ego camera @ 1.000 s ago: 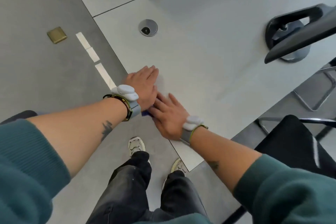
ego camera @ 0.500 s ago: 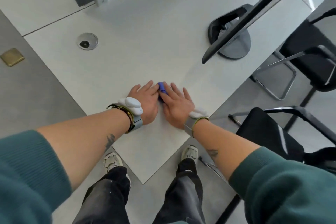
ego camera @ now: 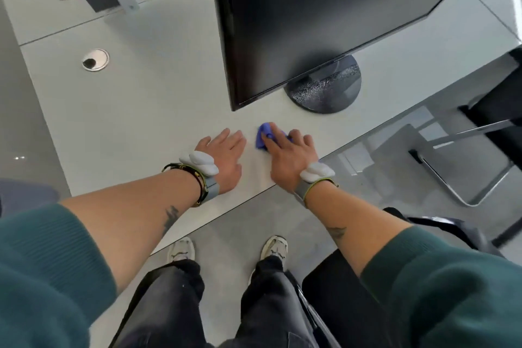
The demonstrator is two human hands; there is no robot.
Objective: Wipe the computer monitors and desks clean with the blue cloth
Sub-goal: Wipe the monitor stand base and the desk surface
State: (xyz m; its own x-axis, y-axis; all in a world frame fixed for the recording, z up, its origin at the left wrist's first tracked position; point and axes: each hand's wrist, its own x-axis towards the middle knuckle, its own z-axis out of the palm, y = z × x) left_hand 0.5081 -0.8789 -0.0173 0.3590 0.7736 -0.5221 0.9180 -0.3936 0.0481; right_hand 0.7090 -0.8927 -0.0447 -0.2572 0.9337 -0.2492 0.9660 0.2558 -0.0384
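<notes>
— Since half a second ago, what has shifted?

— Both hands have parted. They lay pressed side by side with the blue cloth peeking out between them; now a strip of bare desk shows between the two. The monitor, seen almost edge-on before, now fills the upper middle of the view with its dark screen.

— Where does the cloth sit now?

— Under the fingers of the right hand, bunched up, on the desktop near its front edge. A blue fold sticks out past the fingertips toward the monitor's lower corner, and a sliver shows between two fingers. It lies just in front of the round dark stand base, apart from it.

— And how does the right hand hold it?

— Palm down, fingers stretched out and spread over the cloth, pressing it onto the desk rather than curling round it.

— The left hand?

— Flat on the desk beside the right one, fingers straight and close together, with nothing in it. It does not touch the cloth.

— Anything else around?

— A round cable grommet is set in the desk to the far left. Both wrists carry grey bands with white pods, and green sleeves are pushed up the forearms. Two pale shoes stand on the grey floor below the desk edge, and a black chair sits at the right.
</notes>
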